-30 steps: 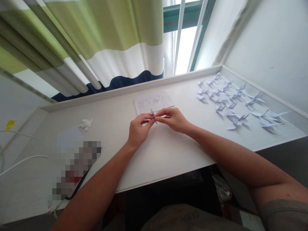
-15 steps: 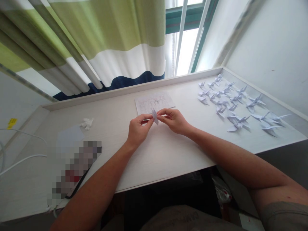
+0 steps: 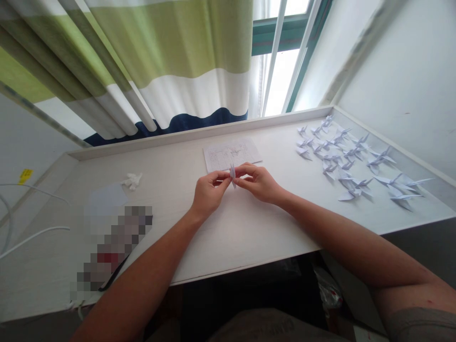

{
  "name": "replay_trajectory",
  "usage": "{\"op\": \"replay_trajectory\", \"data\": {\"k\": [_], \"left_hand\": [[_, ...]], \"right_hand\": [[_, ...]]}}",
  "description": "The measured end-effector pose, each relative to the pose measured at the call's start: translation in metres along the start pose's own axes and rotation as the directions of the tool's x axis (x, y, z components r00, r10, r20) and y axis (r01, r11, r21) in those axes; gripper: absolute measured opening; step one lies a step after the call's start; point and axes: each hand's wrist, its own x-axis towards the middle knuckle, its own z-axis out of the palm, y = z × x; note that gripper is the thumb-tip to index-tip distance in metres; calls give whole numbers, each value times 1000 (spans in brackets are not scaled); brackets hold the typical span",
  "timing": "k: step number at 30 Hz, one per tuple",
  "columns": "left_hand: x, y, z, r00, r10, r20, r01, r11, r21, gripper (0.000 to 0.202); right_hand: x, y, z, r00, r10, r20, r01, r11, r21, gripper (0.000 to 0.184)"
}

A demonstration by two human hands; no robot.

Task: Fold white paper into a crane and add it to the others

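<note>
A small folded piece of pale paper [image 3: 232, 173] is pinched between both my hands above the middle of the white table [image 3: 242, 228]. My left hand [image 3: 208, 192] grips its left side with thumb and fingertips closed. My right hand [image 3: 260, 182] pinches its right side the same way. A printed sheet of paper [image 3: 231, 153] lies flat on the table just beyond my hands.
Several finished paper cranes [image 3: 347, 159] are spread over the table's far right, near the wall. A crumpled white scrap [image 3: 131, 180] and a pale sheet [image 3: 105, 202] lie at the left beside a blurred object [image 3: 114, 244]. White cables [image 3: 32, 235] run along the left edge. A striped curtain [image 3: 142, 71] hangs behind.
The folded paper has been turned between my fingers and now stands more upright. Both hands stay together in the same spot; the view has tilted slightly.
</note>
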Motion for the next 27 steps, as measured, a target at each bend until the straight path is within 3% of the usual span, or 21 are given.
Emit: {"op": "replay_trajectory", "data": {"k": [10,22,27], "left_hand": [[-1,3,-2,1000,-4,-12,5,999,42,22],[0,7,-3,1000,14,-2,-14,993,118,24],[0,6,-1,997,77,-3,-76,992,102,21]], "right_hand": [[1,0,0,999,31,-44,-30,1000,5,34],[1,-3,-2,1000,14,-12,-14,1000,-16,30],[2,-5,-3,999,7,-48,-9,1000,-28,33]]}}
